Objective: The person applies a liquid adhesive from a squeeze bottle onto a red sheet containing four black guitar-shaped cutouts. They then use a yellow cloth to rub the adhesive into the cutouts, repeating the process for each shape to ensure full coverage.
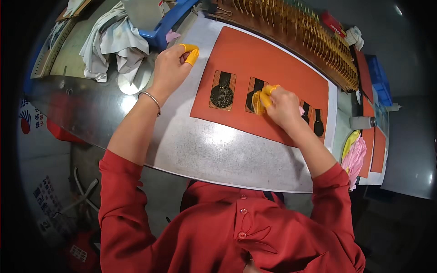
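Yellow finger cots cover the thumb and a fingertip on both hands. My left hand (170, 68) is raised beside the upper left edge of the orange mat (277, 50), fingertips pinched; whatever they may hold is too small to make out. My right hand (283, 107) is over the mat's middle, pinching a shiny amber translucent film piece (258, 103). This film partly covers a flat copper-and-black panel (256, 85). Another such panel (222, 91) lies to the left. Narrower black-patterned panels (318, 122) lie right of my right wrist, partly hidden by it.
A long rack of looped amber strips (296, 29) runs along the mat's far side. Crumpled grey cloth (116, 43) and a blue bin (161, 27) are at the far left. To the right are a bottle (362, 122) and pink cloth (355, 157). The metal tabletop (205, 150) ends near me.
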`<state>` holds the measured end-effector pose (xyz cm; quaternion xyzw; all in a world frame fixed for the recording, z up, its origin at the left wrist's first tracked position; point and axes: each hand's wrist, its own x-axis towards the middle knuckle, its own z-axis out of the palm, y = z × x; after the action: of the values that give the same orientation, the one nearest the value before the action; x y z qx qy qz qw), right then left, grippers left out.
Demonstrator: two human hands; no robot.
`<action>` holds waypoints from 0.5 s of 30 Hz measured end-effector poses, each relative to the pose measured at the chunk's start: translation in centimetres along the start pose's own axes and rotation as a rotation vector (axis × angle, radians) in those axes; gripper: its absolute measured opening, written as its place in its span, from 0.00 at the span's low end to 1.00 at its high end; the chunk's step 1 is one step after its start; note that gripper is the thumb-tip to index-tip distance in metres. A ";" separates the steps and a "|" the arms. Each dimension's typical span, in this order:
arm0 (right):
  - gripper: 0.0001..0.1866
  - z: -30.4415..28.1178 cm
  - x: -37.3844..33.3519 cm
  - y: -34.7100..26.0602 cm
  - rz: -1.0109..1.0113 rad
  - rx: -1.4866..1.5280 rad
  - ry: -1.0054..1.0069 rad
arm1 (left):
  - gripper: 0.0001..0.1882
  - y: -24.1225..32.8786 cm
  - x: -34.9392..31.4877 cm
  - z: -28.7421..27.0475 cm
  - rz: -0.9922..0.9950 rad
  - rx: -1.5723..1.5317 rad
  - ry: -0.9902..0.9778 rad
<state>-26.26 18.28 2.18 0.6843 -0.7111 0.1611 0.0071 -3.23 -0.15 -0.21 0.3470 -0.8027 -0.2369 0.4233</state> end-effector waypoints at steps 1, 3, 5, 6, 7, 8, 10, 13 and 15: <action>0.08 0.3 0.6 0.5 0.040 -0.007 -0.017 | 0.08 -0.2 0.0 0.1 0.030 -0.010 0.018; 0.08 0.2 0.3 0.2 0.020 0.008 -0.032 | 0.07 -0.5 -0.3 0.1 0.048 -0.004 0.034; 0.07 0.2 -0.5 -0.3 -0.094 -0.010 0.026 | 0.07 -0.4 -0.4 -0.3 0.045 -0.018 0.055; 0.07 0.1 -0.7 -0.2 -0.086 0.005 0.012 | 0.07 -0.3 -0.3 -0.2 0.043 -0.013 0.047; 0.08 0.1 -0.2 0.0 -0.049 -0.023 -0.004 | 0.08 -0.3 -0.2 -0.1 0.040 -0.008 0.038; 0.08 0.1 0.6 0.3 -0.012 -0.052 -0.020 | 0.08 -0.3 -0.1 0.0 0.037 -0.003 0.030; 0.08 0.0 1.4 0.7 0.000 -0.042 -0.027 | 0.08 -0.3 -0.2 0.1 0.031 0.007 0.026; 0.08 0.3 0.2 0.3 -0.067 -0.006 -0.042 | 0.08 -0.5 -0.3 -0.2 0.028 -0.006 0.047; 0.06 0.4 -2.0 -0.4 -0.150 0.028 -0.013 | 0.08 -0.7 -0.3 -0.2 0.007 -0.021 0.048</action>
<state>-25.63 20.09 1.45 0.7367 -0.6556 0.1658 0.0048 -2.72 -0.40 -0.71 0.3451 -0.7910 -0.2355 0.4470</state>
